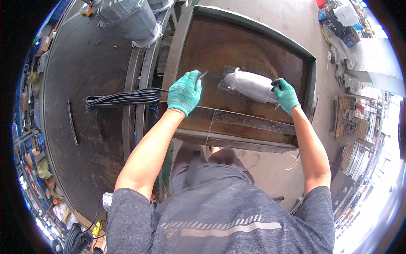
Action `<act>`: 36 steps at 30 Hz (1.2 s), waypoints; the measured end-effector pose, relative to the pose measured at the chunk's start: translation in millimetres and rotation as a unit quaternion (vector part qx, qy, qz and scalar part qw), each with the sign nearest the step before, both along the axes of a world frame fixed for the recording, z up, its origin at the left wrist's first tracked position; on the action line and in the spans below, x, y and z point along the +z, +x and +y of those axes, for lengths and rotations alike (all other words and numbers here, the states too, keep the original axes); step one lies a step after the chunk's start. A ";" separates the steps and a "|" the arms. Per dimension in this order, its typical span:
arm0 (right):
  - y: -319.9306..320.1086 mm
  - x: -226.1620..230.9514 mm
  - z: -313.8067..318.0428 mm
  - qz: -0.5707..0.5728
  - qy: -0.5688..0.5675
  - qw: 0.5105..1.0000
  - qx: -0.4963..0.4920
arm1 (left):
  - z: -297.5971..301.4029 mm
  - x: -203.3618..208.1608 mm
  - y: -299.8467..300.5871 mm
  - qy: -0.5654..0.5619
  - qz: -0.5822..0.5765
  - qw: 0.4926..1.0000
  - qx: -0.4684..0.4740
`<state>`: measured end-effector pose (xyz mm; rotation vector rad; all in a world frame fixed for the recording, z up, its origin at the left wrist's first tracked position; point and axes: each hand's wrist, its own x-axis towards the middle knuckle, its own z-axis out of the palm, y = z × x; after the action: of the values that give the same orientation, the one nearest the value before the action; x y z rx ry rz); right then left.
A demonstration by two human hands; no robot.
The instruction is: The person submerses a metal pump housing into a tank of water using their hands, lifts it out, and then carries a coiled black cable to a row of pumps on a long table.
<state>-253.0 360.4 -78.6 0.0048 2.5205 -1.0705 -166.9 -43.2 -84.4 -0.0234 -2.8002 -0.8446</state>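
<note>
My left hand [185,92], in a green glove, is closed on a black cable over the left part of a shallow metal tray. A short dark end [203,75] sticks out past its fingers. From the other side of that hand the cable runs to a black cable coil [122,98]. A silver-grey cylindrical metal housing [251,86] lies tilted in the tray, its flanged end to the left. My right hand [286,95], also green-gloved with dark fingertips, grips the housing's right end. What its fingers cover there is hidden.
The tray [249,23] has raised walls, brown stained inside, with a crossbar [253,122] near me. Left is a dark worktable [91,63] with a thin strip [72,122]. Larger grey housings [127,21] stand at the far left. Wire cages [355,116] stand at the right.
</note>
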 end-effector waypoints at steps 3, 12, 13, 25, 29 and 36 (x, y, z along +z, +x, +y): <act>-1.0 -7.5 -3.3 0.037 0.059 0.998 0.005 | 4.9 -0.8 -0.6 -0.023 -0.002 0.999 0.022; -4.5 -19.8 26.5 0.151 0.218 0.938 0.222 | 12.7 3.4 -3.8 -0.149 -0.105 0.983 -0.012; -1.9 -23.6 27.2 0.164 0.236 0.931 0.224 | 13.0 3.7 -3.6 -0.141 -0.108 0.984 -0.018; 1.5 -46.7 46.1 0.133 0.252 0.946 0.153 | 21.9 7.2 -8.2 -0.182 -0.161 0.970 0.000; -3.4 -46.6 43.6 0.148 0.258 0.943 0.151 | 23.2 6.5 -9.8 -0.196 -0.175 0.965 0.020; -13.9 -38.2 33.1 0.100 0.242 0.961 0.089 | 24.2 9.1 -9.4 -0.199 -0.184 0.962 0.032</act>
<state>-266.9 393.5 -116.8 -0.1980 2.8370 -0.3839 -176.3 -19.0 -75.3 0.1777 -3.2516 -0.2791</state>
